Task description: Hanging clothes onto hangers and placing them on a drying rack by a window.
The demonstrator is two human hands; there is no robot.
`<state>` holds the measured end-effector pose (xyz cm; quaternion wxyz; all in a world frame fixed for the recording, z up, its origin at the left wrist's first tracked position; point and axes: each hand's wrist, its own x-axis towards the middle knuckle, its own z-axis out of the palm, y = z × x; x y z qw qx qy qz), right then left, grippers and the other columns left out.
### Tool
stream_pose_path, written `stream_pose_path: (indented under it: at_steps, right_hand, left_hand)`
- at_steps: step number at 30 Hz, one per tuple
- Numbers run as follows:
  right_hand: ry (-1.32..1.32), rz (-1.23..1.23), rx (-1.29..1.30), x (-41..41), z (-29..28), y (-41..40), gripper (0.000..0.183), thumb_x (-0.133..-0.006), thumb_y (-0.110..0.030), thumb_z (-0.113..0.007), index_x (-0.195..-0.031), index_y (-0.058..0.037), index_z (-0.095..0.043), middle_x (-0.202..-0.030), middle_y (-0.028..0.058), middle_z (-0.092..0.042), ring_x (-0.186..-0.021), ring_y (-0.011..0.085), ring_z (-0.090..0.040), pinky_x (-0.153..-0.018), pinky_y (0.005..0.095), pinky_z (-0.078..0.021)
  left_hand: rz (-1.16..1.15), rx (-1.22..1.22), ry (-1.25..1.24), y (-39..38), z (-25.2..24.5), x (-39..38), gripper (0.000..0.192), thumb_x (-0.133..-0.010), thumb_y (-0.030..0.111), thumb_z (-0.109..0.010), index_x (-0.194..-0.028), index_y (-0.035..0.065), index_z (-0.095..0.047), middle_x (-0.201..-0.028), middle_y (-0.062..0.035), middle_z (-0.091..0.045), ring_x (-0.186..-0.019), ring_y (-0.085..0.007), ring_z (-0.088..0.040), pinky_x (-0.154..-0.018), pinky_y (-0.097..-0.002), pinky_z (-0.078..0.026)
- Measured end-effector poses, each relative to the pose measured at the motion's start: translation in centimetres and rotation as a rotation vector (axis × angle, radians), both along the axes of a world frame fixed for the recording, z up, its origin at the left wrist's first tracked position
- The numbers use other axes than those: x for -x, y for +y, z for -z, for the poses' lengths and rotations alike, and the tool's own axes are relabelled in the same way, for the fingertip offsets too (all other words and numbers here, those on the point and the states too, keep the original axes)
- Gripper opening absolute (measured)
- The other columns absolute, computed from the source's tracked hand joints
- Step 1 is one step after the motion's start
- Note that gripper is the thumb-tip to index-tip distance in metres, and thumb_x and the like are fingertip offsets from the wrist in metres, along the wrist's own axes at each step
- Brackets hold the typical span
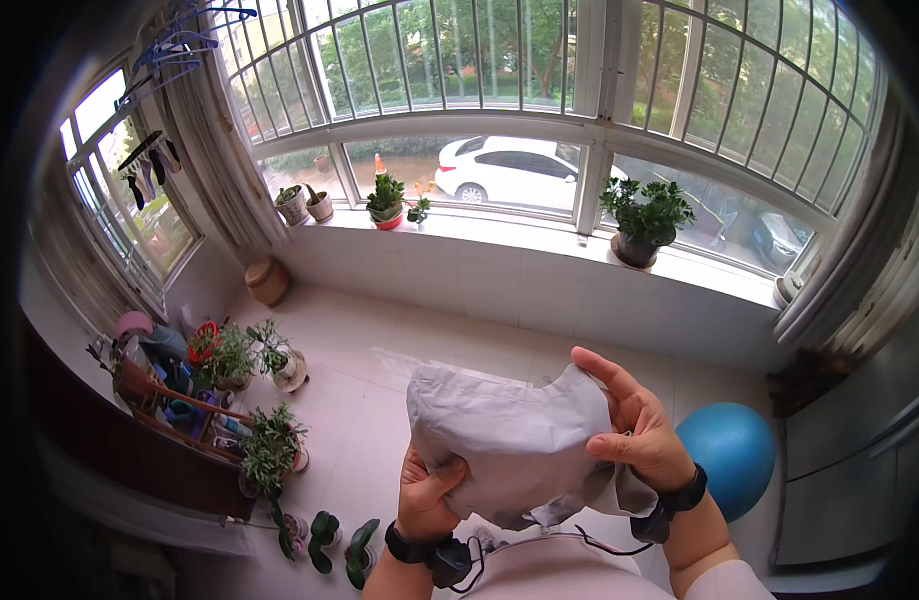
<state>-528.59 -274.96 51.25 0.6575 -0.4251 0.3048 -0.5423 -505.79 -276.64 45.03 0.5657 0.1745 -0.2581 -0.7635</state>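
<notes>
A piece of light grey cloth (512, 427), perhaps a garment, hangs bunched between my two hands in front of my body. My left hand (429, 487) grips its lower left side, with the thumb on top of the fabric. On the right side, my right hand (636, 427) holds the cloth near its upper edge, thumb in front and fingers partly behind it. The upper edge dips in a curve between the two holds. Folds hide what the cloth is and several fingertips. Both wrists wear black straps with small devices.
A blue exercise ball (729, 457) rests on the tiled floor at right. Potted plants (272, 450) and a wooden rack (197, 409) stand at left. More pots, including a leafy plant (643, 217), line the windowsill (459, 229). Blue hangers (178, 52) hang at upper left.
</notes>
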Motion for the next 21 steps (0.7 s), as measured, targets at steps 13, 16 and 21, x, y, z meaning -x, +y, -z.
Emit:
stream_pose_path:
  at_steps: [13, 16, 21]
  right_hand:
    - [0.026, 0.18, 0.01, 0.8, -0.6, 2.2, 0.061, -0.077, -0.001, -0.07, -0.131, 0.0, -0.042, -0.099, 0.0021, -0.055, -0.09, 0.0056, -0.054, -0.079, 0.018, -0.0445]
    - [0.003, 0.183, 0.034, 1.4, 0.4, 2.7, 0.04, -0.079, -0.002, -0.069, -0.115, -0.0023, -0.052, -0.096, 0.002, -0.053, -0.092, 0.0059, -0.053, -0.078, 0.0206, -0.045]
    - [0.003, 0.218, 0.2, 1.5, 1.9, 2.7, 0.015, -0.081, 0.003, -0.06, -0.087, -0.0073, -0.052, -0.09, 0.0042, -0.051, -0.079, 0.0078, -0.049, -0.069, 0.0213, -0.0417]
  left_hand:
    - [-0.142, 0.176, -0.163, 0.3, 0.0, -0.4, 0.05, -0.074, -0.012, -0.062, -0.118, 0.0072, -0.05, -0.107, -0.0055, -0.061, -0.1, -0.0162, -0.058, -0.091, -0.0331, -0.044]
    - [-0.123, 0.228, -0.163, 0.7, -0.2, -0.5, 0.048, -0.075, -0.009, -0.065, -0.118, 0.0072, -0.05, -0.106, -0.0054, -0.061, -0.098, -0.0143, -0.057, -0.088, -0.0299, -0.044]
    - [0.2, 0.497, -0.197, 0.4, -1.0, -1.7, 0.044, -0.075, 0.004, -0.072, -0.114, 0.001, -0.052, -0.102, -0.0091, -0.06, -0.092, -0.0118, -0.055, -0.077, -0.0231, -0.041]
